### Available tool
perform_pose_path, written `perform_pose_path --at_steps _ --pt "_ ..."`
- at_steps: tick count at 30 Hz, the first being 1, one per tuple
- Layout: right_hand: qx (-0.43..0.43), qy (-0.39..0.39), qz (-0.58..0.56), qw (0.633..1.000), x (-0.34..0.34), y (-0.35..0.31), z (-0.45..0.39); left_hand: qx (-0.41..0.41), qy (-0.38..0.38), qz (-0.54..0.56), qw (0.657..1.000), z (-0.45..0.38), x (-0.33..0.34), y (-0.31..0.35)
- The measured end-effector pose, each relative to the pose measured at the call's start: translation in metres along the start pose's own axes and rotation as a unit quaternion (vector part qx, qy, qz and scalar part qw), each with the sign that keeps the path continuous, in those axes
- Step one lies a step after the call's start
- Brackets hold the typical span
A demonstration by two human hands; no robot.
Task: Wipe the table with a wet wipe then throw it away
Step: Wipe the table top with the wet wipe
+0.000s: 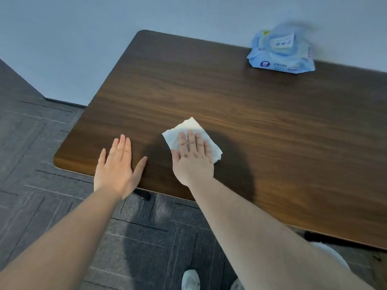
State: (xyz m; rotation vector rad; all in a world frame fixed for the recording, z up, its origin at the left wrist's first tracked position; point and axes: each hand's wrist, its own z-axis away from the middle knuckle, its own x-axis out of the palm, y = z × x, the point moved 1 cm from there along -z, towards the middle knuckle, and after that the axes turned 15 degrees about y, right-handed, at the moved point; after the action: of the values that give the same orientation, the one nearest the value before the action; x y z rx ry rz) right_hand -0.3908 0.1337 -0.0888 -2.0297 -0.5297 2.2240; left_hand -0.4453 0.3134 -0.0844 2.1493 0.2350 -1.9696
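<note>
A white wet wipe [188, 128] lies spread flat on the dark wooden table [240, 105], near its front edge. My right hand [191, 159] presses flat on the wipe with the fingers stretched out, covering its near half. My left hand [117, 164] rests palm down on the table's front left part, fingers apart, holding nothing. The two hands are about a hand's width apart.
A blue pack of wet wipes [281, 53] with its flap up sits at the table's far right, against the pale wall. Grey patterned carpet [37, 155] lies to the left and below. A shoe [190, 279] shows at the bottom. A black table foot [143, 194] pokes out under the front edge.
</note>
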Motion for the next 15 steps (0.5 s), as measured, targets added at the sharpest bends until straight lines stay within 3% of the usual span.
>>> perform_pose_path --at_steps 8,15 --pt "-0.074 0.007 -0.026 0.997 0.021 -0.069 -0.023 -0.007 0.004 0.031 0.999 -0.001 0.002 0.0" --pt "-0.145 -0.015 -0.002 0.989 0.021 -0.068 -0.026 0.0 -0.003 0.03 1.0 0.0 0.005 0.0"
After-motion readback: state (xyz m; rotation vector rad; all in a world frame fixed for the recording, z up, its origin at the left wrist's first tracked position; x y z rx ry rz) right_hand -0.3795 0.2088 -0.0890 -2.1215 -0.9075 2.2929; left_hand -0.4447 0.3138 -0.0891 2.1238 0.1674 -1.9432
